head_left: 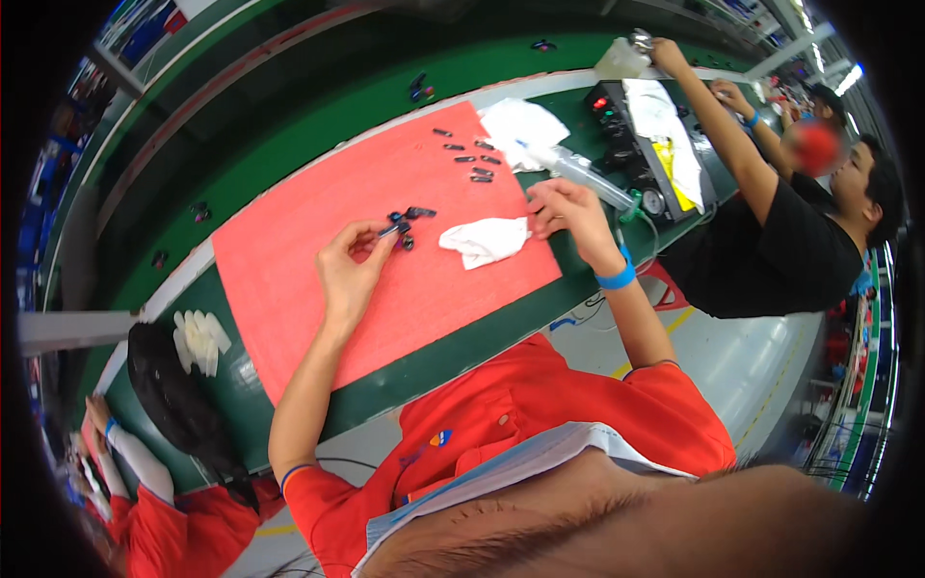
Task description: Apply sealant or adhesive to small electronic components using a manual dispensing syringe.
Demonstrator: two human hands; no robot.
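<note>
Worker's two bare hands over a flat, coral-red rectangular mat [299,231] on a dark green workbench [400,361]. The left hand [349,270] is at mid-mat, its thumb and index finger brought together on a small, dark, glossy component [388,231]; the remaining fingers are curled. Just beyond these fingertips lies a cluster of small black pieces [420,212]; whether it touches the held component cannot be told. The right hand [567,214], with a bright blue wristband [617,274], is raised near the mat's right edge, its fingers loosely bent; whether they grip anything cannot be told. Just to its left is a crumpled white cloth [482,243]. Toward the mat's far right corner, several short black oblong pieces [464,159] lie in loose rows. Beyond the right hand are a clear plastic syringe-like tube [595,181] and a black box-shaped device with a red-lit display [605,102]. Off-white gloves [200,341] lie left of the mat.
</note>
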